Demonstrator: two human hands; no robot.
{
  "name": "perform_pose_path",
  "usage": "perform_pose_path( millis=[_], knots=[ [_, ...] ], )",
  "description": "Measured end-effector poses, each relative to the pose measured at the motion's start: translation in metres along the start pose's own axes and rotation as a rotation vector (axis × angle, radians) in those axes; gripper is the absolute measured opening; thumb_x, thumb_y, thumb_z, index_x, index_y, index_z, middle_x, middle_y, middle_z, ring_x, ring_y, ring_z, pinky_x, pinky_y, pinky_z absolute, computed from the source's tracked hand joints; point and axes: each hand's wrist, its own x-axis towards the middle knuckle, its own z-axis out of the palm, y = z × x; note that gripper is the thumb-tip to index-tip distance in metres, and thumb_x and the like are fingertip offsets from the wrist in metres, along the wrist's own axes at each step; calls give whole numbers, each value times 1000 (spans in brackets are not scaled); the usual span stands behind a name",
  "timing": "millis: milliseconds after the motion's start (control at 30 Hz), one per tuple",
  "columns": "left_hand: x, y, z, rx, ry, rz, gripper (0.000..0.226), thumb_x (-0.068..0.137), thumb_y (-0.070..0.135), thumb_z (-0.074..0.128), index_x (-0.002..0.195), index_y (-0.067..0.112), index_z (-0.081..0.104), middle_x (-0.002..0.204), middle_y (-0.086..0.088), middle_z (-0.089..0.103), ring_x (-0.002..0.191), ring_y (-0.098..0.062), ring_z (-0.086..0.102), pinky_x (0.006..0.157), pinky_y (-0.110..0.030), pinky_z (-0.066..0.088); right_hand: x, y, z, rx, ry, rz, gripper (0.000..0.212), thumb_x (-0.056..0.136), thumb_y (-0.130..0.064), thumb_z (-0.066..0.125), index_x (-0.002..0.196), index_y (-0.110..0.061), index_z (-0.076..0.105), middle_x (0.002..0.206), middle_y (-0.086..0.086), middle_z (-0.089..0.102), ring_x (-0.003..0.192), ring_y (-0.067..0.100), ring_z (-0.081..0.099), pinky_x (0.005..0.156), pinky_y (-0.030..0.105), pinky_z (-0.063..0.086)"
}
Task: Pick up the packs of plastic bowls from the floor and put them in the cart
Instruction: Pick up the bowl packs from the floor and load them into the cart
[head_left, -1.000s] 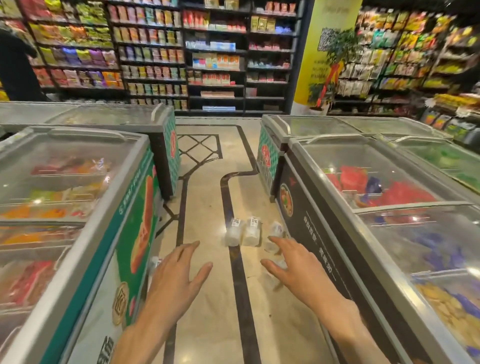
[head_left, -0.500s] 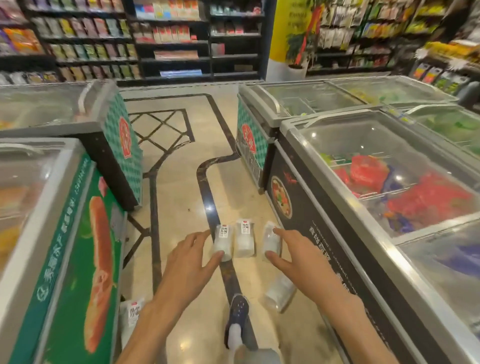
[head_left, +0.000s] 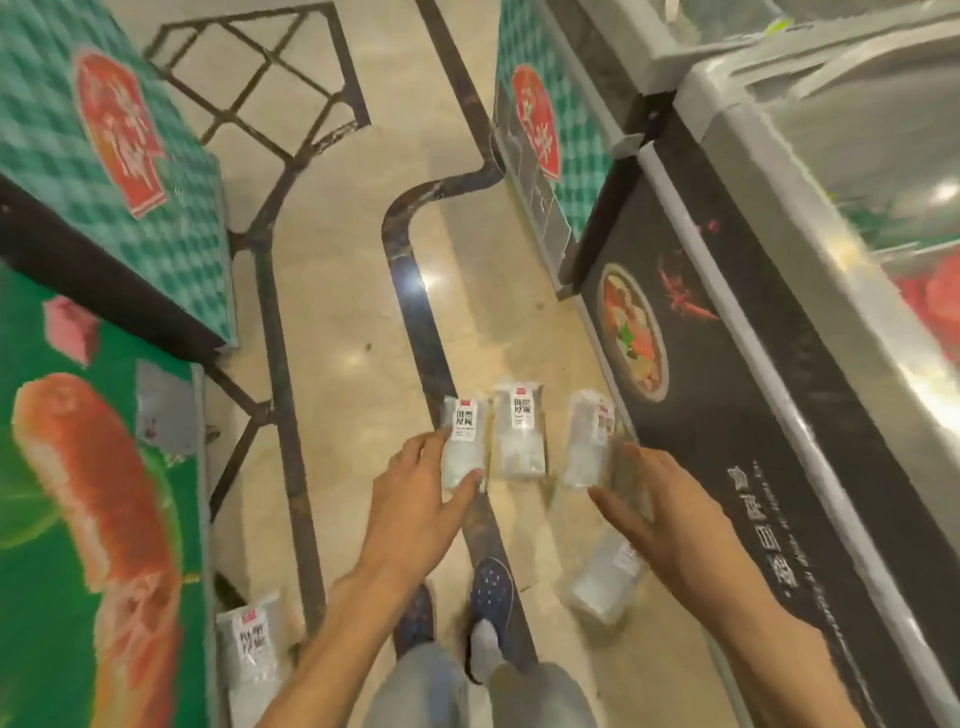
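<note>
**Head view: both hands reach down to the packs on the floor**

Head camera looks steeply down an aisle between chest freezers. Three packs of plastic bowls lie side by side on the beige floor: the left pack on the dark inlaid stripe, the middle pack just beside it, and the right pack near the black freezer. A fourth pack lies closer to the person, along the foot of that freezer, and a fifth pack rests by the green freezer on the other side.

The left hand is spread, its thumb and fingers on either side of the left pack's near end; the frame is blurred and a firm grip cannot be told. The right hand is released, fingers straight, beside the right pack. Below, two dark blue shoes stand on the stripe.
</note>
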Motion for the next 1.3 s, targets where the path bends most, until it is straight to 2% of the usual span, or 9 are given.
perform_pose_path(
  millis=[133,233,367,467,667,800,933,1167,1300],
  knots=[
    [82,-47,82,-14,8,-128,68,100,54,52,158,27,28,153,0,42,135,-23,44,108,-39,38,86,21,64,12,-54,34,64,93,-59,56,149,-32,42,145,-6,53,127,19,56,100,35,45],
    [135,-95,162,10,-48,-215,78,98,57,54,160,24,21,160,-5,33,144,-26,33,114,-43,34,146,42,129,52,-68,37,62,90,-60,56,146,-36,43,144,-8,53,124,18,56,95,31,42],
    [194,-159,272,36,-83,-359,100,90,67,60,162,25,7,167,-10,14,153,-30,15,120,-53,27,202,75,216,83,-55,57,59,87,-65,52,141,-42,44,141,-12,53,110,19,62,93,45,50],
    [241,-218,379,17,-123,-500,120,81,73,66,163,25,-6,170,-12,-2,156,-34,5,121,-60,23,244,122,307,89,-81,69,65,87,-66,50,146,-40,42,141,-11,52,121,17,56,93,39,46],
    [308,-268,491,22,-148,-579,149,60,86,71,159,27,-24,166,-17,-26,155,-45,-7,116,-74,13,276,178,399,88,-165,116,66,84,-69,50,144,-45,42,136,-13,53,126,20,54,90,37,41],
    [317,-279,519,98,-158,-571,152,58,85,73,155,30,-30,167,-22,-19,154,-48,4,111,-76,26,281,191,423,86,-210,128,65,83,-69,49,144,-46,43,138,-12,53,126,19,53,99,41,43],
    [322,-273,526,139,-65,-557,140,69,70,79,157,30,-23,156,-20,23,139,-41,35,104,-67,43,294,193,427,57,-237,172,66,87,-68,46,148,-46,36,147,-12,46,123,23,55,102,44,45],
    [296,-276,478,59,-58,-556,128,74,59,82,160,35,-10,148,-14,30,133,-38,37,101,-61,44,333,163,411,-33,-117,127,73,95,-59,52,157,-31,25,148,-2,44,132,23,46,105,41,42],
    [277,-288,448,4,-33,-557,127,73,57,84,160,34,-5,149,-14,31,134,-38,38,100,-61,44,383,171,444,-121,-109,186,101,90,-61,61,161,-23,1,153,12,37,136,33,41,109,49,41]
  ],
)
